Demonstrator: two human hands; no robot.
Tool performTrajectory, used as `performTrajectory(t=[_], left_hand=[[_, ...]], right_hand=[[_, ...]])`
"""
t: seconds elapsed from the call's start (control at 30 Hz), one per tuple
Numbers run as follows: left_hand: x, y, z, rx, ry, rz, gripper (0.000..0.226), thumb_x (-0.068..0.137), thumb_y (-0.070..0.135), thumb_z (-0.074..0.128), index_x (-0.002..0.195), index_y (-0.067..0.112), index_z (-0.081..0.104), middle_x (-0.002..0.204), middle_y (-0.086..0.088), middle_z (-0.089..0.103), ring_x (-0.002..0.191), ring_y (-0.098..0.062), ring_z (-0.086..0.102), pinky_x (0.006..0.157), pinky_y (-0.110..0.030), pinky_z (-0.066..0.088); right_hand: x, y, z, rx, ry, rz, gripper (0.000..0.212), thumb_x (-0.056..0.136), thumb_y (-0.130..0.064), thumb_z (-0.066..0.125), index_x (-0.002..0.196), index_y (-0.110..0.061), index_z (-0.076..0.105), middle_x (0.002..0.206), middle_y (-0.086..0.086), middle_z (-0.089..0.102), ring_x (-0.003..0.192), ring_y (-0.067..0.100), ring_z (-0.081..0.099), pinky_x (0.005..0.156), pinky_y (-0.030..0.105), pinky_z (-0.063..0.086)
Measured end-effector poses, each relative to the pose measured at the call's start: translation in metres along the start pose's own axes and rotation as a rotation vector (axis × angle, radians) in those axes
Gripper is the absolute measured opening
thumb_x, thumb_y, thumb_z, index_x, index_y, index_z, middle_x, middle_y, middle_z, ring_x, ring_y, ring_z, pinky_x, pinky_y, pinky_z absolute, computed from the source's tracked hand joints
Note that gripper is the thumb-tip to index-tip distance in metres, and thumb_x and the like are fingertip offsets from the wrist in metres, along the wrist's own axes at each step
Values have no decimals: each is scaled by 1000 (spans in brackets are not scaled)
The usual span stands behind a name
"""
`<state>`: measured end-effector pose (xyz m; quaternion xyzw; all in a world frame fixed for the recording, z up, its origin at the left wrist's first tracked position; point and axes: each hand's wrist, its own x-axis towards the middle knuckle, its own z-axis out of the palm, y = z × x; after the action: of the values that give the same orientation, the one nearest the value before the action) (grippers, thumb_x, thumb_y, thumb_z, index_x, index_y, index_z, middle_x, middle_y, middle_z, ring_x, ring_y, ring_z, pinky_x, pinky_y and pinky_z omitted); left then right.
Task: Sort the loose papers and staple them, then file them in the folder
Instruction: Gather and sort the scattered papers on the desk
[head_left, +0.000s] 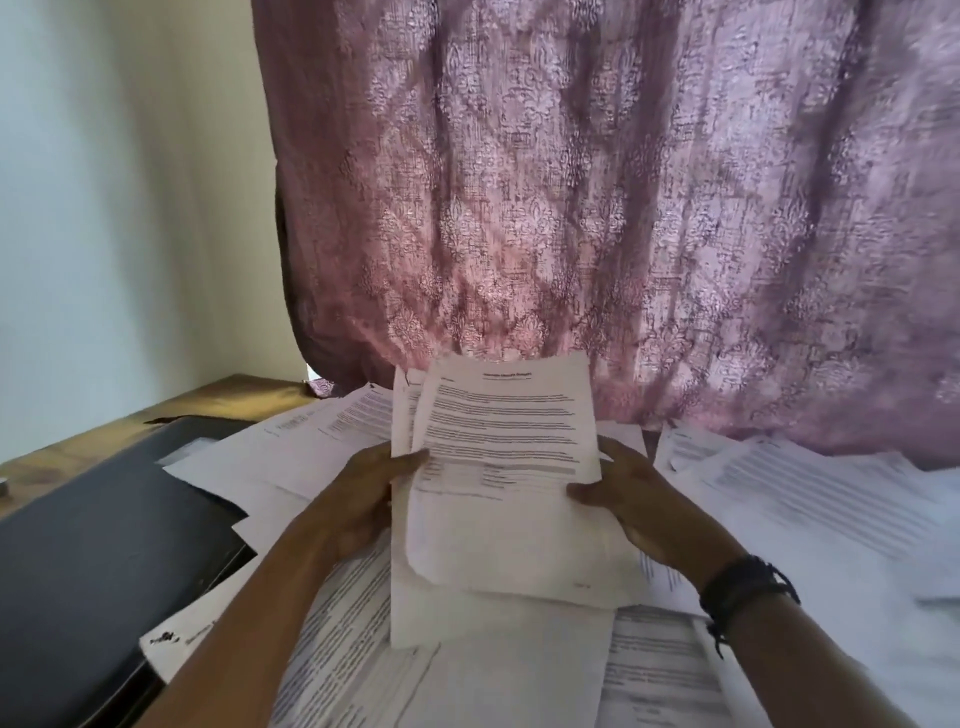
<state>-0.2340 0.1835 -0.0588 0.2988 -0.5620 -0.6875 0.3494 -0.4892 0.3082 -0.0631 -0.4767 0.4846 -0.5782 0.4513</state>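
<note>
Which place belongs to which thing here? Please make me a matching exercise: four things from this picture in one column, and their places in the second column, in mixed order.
Column one
1. black folder
2. patterned pink curtain
3. stack of printed sheets
4. dark wristband

Column two
A. held up between the left hand and the right hand
B. lying on the left part of the wooden table
C. round the right wrist
D. hanging behind the table

Pairs: 1-B, 2-D, 3-A, 4-C
</note>
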Motion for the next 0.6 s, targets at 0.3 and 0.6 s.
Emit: performTrajectory(t=[0.3,0.6], left_hand=[[3,5,-6,-90,68,132,29,92,8,56,119,12,61,115,-12,69,98,-30,69,76,-39,58],[-2,5,2,-168,32,185,33,91,8,57,123,12,60,115,-8,70,101,-25,69,77,-34,59]], right_hand=[[4,-16,14,-6,77,-6,45,84,3,65,126,-13,56,114,6,72,103,26,69,86,42,58],[0,-25,32,-507,289,-34,24,98,-37,50,103,-23,69,84,-11,75,70,4,71,55,13,51]])
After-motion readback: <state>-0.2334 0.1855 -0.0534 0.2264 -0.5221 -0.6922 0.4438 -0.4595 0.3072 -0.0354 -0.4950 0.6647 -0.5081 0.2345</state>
